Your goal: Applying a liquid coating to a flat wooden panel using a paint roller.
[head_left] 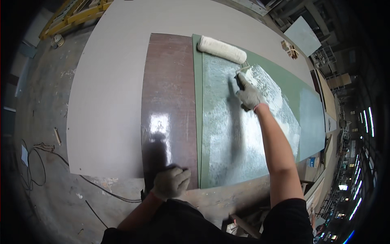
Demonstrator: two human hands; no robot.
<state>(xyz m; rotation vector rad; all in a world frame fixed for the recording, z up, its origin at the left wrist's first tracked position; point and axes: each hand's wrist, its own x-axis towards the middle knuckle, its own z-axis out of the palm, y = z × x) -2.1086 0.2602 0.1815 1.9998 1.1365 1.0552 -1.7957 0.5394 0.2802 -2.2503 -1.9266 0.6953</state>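
Paint roller (222, 49) with a fleecy white sleeve slants across the far end of a green panel (286, 77), its left end close to the panel's left edge. The right hand (251, 96), in a pale work glove with dark patches, wraps its fingers around the roller's handle, arm reaching forward over the panel. Streaky wet white coating (262, 140) covers much of the green surface, thickest beside and below that hand. The left hand (172, 181), gloved alike, has its fingers folded into a loose fist above the near end of a glossy brown panel (168, 77); whether it touches the surface, I cannot tell. Both panels lie side by side over a large pale grey board (111, 81). Left of it, a black cable (107, 191) trails across the stained floor (46, 110).
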